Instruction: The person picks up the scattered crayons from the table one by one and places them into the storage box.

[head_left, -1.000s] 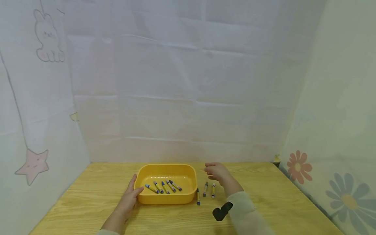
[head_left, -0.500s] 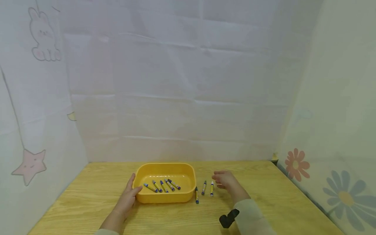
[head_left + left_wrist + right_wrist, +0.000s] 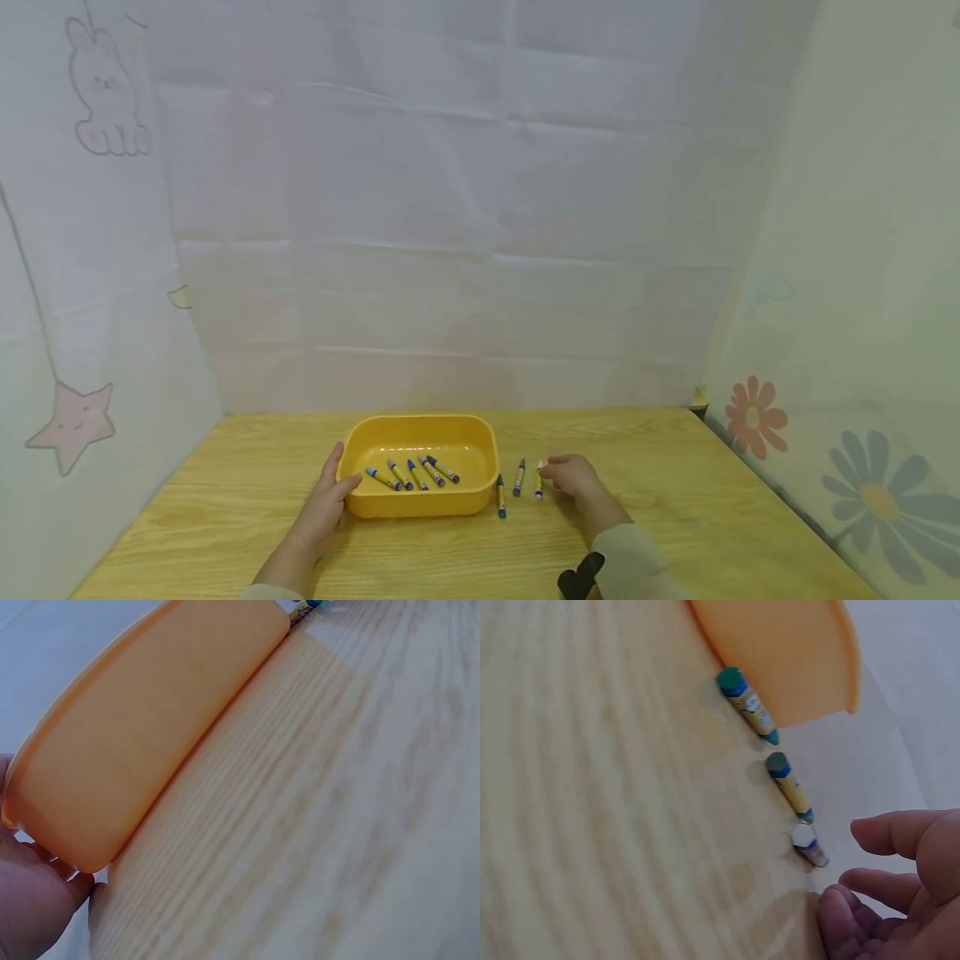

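My left hand (image 3: 322, 510) grips the left end of a yellow plastic basin (image 3: 420, 505), its thumb over the rim; in the left wrist view its fingers (image 3: 56, 862) bend around the basin's corner. Several crayons (image 3: 417, 475) lie inside on the bottom. Outside, to the right of the basin, three crayons lie on the table: a green one (image 3: 502, 497), a dark grey-green one (image 3: 519, 478) and a white one (image 3: 539, 483). My right hand (image 3: 581, 483) is just right of the white crayon (image 3: 808, 844); the right wrist view shows thumb and forefinger spread, holding nothing.
The wood-grain table (image 3: 420, 558) reaches back to a pale, creased cloth wall (image 3: 450, 208). Patterned cloth (image 3: 847, 333) also closes off both sides. A black strap piece (image 3: 580, 575) sits at my right wrist.
My right hand drew back to the right past the loose crayons, then came down beside the white one. The left hand stays on the basin. The view shifted slightly.
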`<state>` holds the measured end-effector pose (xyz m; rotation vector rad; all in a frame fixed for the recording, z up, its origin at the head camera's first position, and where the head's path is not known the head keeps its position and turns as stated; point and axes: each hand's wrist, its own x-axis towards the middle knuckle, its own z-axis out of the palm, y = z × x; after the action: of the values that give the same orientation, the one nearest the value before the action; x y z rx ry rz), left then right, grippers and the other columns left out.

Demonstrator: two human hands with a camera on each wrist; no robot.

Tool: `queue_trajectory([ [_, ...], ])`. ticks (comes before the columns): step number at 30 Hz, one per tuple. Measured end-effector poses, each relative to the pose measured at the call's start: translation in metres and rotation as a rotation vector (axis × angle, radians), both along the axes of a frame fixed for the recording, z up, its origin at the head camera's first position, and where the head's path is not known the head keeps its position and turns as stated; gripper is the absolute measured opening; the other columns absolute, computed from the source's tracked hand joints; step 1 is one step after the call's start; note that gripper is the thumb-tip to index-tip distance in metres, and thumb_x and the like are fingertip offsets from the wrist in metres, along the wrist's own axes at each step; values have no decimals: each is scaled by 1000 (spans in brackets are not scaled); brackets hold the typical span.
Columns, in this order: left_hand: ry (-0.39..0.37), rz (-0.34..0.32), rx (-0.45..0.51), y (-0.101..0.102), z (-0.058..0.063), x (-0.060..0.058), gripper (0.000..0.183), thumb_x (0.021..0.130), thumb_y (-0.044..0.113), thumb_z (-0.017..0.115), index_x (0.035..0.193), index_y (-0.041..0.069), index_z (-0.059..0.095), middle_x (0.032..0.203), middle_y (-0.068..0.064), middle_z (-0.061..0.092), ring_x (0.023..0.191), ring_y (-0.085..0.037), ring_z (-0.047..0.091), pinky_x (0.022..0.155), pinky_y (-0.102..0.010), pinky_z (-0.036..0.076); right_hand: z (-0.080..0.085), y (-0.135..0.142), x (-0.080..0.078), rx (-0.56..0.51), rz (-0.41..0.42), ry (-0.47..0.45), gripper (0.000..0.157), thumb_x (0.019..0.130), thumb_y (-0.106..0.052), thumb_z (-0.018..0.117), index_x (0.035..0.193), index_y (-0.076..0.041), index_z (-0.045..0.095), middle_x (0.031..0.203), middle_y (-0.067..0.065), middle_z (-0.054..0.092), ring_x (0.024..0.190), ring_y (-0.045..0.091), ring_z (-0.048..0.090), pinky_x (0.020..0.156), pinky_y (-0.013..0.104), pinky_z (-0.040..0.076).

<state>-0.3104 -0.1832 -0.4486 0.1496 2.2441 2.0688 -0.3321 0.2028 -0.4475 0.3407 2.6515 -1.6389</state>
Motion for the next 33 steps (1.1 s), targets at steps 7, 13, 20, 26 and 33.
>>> queue_trajectory([
  [7, -1, 9, -12, -1, 0, 1, 76, 103, 17, 42, 157, 14, -11, 161, -21, -20, 147, -46, -20, 118, -65, -6, -5, -9, 1, 197, 0, 74, 43, 82, -14, 68, 113, 15, 62, 112, 31, 66, 93, 34, 64, 82, 43, 56],
  [13, -1, 15, -12, 0, 0, 0, 76, 103, 17, 42, 157, 14, -11, 162, -21, -19, 147, -46, -19, 118, -64, -6, -6, -14, 1, 323, 7, 94, 20, 76, -12, 69, 86, 5, 72, 79, 9, 67, 72, 20, 55, 63, 29, 48],
  [20, 2, 13, -6, 0, -1, -2, 77, 103, 16, 43, 157, 14, -11, 161, -23, -18, 147, -47, -18, 118, -65, -5, -4, -16, 3, 403, 1, 90, 32, 82, -5, 62, 109, 11, 69, 107, 24, 71, 90, 31, 67, 78, 40, 57],
  [26, 5, 16, -8, 0, -1, -2, 76, 103, 16, 42, 157, 12, -10, 161, -23, -17, 147, -47, -17, 119, -64, -5, -4, -15, 3, 421, -15, 103, 30, 83, -5, 59, 106, 11, 69, 106, 25, 70, 98, 39, 67, 81, 44, 58],
  [33, 3, 16, -4, 1, -1, -1, 76, 102, 16, 42, 157, 13, -11, 161, -23, -18, 147, -46, -17, 119, -63, -4, -5, -6, -1, 67, -91, 97, 34, 80, -2, 55, 107, 16, 66, 79, 10, 68, 55, 9, 53, 49, 19, 44],
])
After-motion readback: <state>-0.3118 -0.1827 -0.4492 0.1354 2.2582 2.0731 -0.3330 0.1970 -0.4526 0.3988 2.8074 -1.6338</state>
